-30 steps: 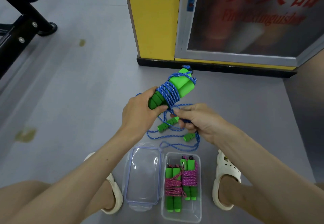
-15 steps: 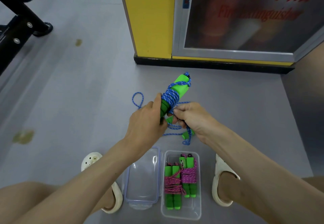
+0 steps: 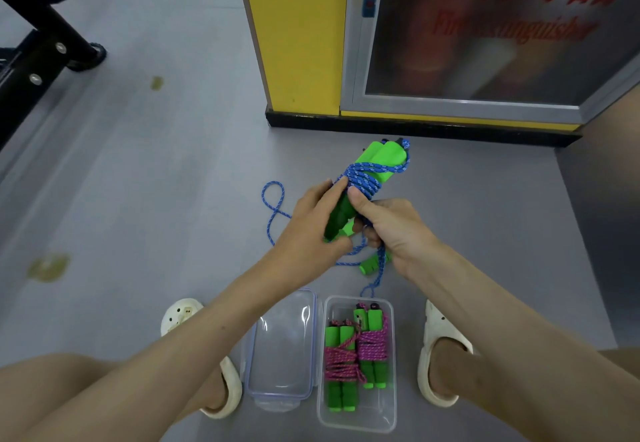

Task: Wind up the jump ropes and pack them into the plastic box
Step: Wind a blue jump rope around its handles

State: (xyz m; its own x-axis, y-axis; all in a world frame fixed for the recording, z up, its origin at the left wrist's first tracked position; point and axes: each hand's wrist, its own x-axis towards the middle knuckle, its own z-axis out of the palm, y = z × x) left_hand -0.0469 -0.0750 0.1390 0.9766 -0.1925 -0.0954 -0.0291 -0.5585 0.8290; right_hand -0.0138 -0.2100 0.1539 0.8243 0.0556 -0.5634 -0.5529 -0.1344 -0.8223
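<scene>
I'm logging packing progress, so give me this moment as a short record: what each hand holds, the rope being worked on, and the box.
left grip: holds the green handles by their lower end
right grip: pinches the blue jump rope, thumb beside the wraps
rope state: partly wound; loose loop on the floor
plastic box: open, two wound pink ropes inside
lid: lies just left of the box

Green handles (image 3: 381, 161) w/ blue-white speckled rope (image 3: 362, 178); boxed ropes (image 3: 372, 343) pink; floor (image 3: 156, 182) grey.
</scene>
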